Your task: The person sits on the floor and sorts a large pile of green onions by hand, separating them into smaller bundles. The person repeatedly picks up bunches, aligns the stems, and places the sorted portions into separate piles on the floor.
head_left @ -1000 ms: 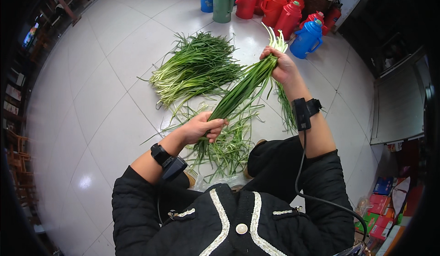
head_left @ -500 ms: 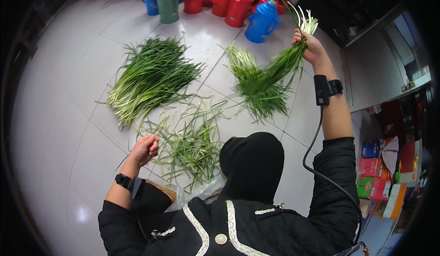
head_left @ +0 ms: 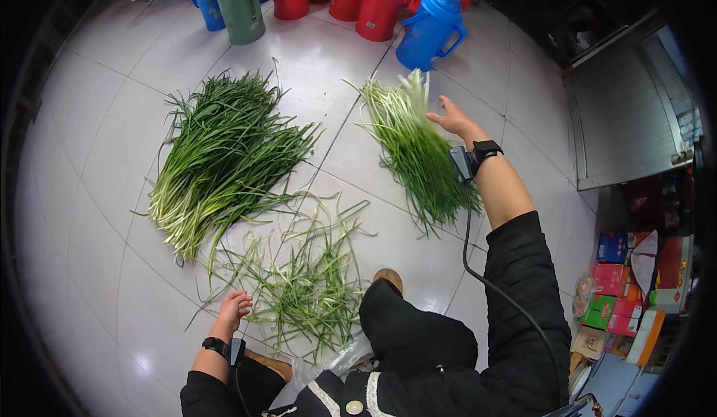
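My right hand (head_left: 454, 120) is open, fingers apart, beside the white ends of a smaller bunch of garlic chives (head_left: 418, 152) on the floor. Those chives point their pale ends away from me, and the upper part is slightly blurred. My left hand (head_left: 235, 308) hovers low at the left, fingers loosely bent and slightly apart, with nothing visible in them. Close to it lies a loose scatter of thin, limp chive leaves (head_left: 314, 290). Beyond, on the left, rests a large pile of garlic chives (head_left: 231, 156), its white ends toward me.
Blue (head_left: 432, 32), green (head_left: 239, 10) and red thermos flasks (head_left: 383, 6) stand along the far side. A metal panel (head_left: 627, 111) and stacked colourful boxes (head_left: 616, 290) are at the right. A clear plastic bag (head_left: 328, 368) lies near my feet.
My right hand has come down and inward from the upper right and let go of its bunch of chives, which now lies on the smaller bunch. My left hand's fingers have loosened.
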Demonstrator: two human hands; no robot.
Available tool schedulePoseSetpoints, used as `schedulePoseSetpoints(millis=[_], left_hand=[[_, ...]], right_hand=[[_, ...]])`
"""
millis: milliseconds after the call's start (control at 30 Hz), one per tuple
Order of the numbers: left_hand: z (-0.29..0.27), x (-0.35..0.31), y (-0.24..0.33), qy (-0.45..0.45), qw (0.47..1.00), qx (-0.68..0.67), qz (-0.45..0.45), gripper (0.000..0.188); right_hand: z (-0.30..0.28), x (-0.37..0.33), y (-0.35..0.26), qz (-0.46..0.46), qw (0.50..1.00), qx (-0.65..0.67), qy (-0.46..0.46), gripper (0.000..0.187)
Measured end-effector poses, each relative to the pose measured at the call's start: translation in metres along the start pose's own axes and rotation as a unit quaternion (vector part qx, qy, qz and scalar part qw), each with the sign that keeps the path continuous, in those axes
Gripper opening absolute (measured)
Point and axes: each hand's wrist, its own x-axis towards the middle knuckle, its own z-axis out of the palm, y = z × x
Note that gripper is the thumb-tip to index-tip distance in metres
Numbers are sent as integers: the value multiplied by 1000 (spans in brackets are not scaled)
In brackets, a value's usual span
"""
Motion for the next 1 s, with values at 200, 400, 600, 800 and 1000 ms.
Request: schedulePoseSetpoints(millis=[200,400,600,800,1000], left_hand=[[-31,55,-15,187,896,366,167,56],[-18,80,-9,242,879,386,143,82],[55,50,-31,174,854,447,203,79],[95,24,-22,23,813,495,306,74],[104,16,5,-134,795,467,363,64]], right_hand=[[23,8,43,0,977,-40,-208,85],[69,-8,75,19,983,-46,-174,111],[142,-1,69,70,982,-163,-67,125],[152,23,64,51,987,-148,22,94],[128,33,45,118,982,-92,116,48]])
